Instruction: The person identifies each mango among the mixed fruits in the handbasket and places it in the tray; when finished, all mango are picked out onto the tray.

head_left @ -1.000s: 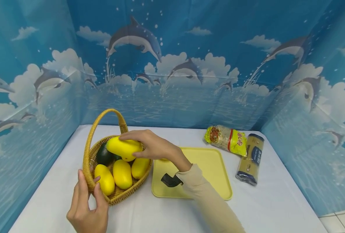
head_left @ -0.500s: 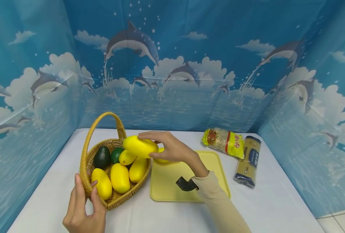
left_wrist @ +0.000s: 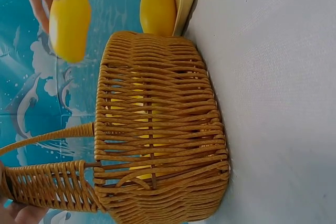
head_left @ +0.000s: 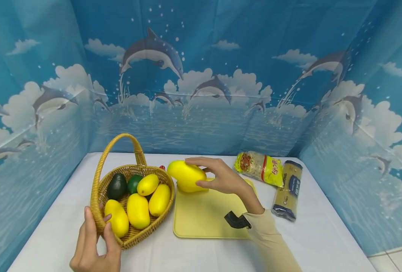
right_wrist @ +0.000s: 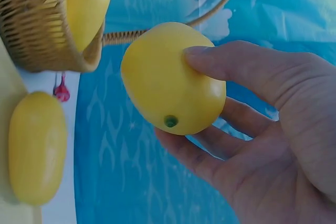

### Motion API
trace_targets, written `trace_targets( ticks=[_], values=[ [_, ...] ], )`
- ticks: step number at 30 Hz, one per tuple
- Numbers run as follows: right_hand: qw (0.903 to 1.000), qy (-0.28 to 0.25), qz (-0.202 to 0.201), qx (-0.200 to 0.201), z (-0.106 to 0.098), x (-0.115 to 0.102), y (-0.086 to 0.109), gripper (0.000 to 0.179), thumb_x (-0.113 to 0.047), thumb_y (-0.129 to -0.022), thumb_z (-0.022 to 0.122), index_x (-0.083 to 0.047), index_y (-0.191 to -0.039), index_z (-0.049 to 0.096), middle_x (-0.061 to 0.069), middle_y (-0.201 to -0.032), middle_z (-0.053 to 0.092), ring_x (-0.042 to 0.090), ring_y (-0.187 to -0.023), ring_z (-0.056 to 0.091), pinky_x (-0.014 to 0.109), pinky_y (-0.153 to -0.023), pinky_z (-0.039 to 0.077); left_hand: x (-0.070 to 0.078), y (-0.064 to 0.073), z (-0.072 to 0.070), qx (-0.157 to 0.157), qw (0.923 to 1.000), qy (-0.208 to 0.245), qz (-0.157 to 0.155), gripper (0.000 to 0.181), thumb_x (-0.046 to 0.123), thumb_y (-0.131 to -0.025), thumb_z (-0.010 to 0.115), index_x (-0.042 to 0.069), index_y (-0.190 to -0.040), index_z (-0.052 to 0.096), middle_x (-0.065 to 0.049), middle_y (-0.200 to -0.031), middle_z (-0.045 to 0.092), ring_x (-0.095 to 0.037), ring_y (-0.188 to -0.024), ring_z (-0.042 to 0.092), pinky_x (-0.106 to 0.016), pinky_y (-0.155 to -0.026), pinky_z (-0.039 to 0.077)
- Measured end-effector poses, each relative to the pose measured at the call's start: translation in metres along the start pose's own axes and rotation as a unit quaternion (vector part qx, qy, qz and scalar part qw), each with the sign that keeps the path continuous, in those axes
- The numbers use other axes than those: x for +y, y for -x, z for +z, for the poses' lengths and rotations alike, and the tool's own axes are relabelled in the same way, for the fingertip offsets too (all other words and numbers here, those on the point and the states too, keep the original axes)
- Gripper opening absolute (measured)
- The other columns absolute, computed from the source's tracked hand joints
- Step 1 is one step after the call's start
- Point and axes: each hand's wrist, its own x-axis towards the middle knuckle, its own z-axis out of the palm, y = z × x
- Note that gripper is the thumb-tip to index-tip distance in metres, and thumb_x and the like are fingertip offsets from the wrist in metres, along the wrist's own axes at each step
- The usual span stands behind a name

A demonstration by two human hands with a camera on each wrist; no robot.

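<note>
My right hand (head_left: 225,178) holds a yellow mango (head_left: 184,172) above the far left part of the yellow tray (head_left: 207,219). In the right wrist view, the thumb presses one side of this mango (right_wrist: 168,77) and the fingers curl round the other. Another mango (right_wrist: 38,148) lies on the tray, mostly hidden behind the held one in the head view. My left hand (head_left: 97,245) grips the wicker basket (head_left: 136,240) where its handle meets the rim. Several mangoes (head_left: 138,211), a lemon (head_left: 148,184), an avocado (head_left: 117,186) and a green fruit (head_left: 134,184) lie in the basket.
A noodle bag (head_left: 259,168) and a spaghetti pack (head_left: 288,190) lie overlapping at the table's right. A small red item (head_left: 162,167) sits behind the basket. Dolphin-printed curtains (head_left: 201,124) enclose the white table (head_left: 160,257) at the back and sides.
My right hand has carried the mango rightward from over the basket to over the tray, uncovering the lemon and green fruit. My left hand keeps its grip. The head view has shifted slightly.
</note>
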Motion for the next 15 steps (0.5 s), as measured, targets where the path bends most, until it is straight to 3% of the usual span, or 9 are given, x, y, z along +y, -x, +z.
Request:
trace_targets(
  ticks=[15],
  values=[
    [0.9977,-0.016,0.063,0.015,-0.022,0.050,0.057,0.064,0.000,-0.095,0.080,-0.002,-0.155,0.057,0.018,-0.156,0.059,0.040,-0.139,0.059,0.046,-0.105,0.061,-0.014,0.009,-0.007,-0.039,0.9991,0.004,0.019,0.061,0.030,-0.112,0.058,-0.017,-0.151,0.049,-0.035,-0.127,0.070,0.012,-0.117,0.061,0.001,-0.095,0.044]
  ],
)
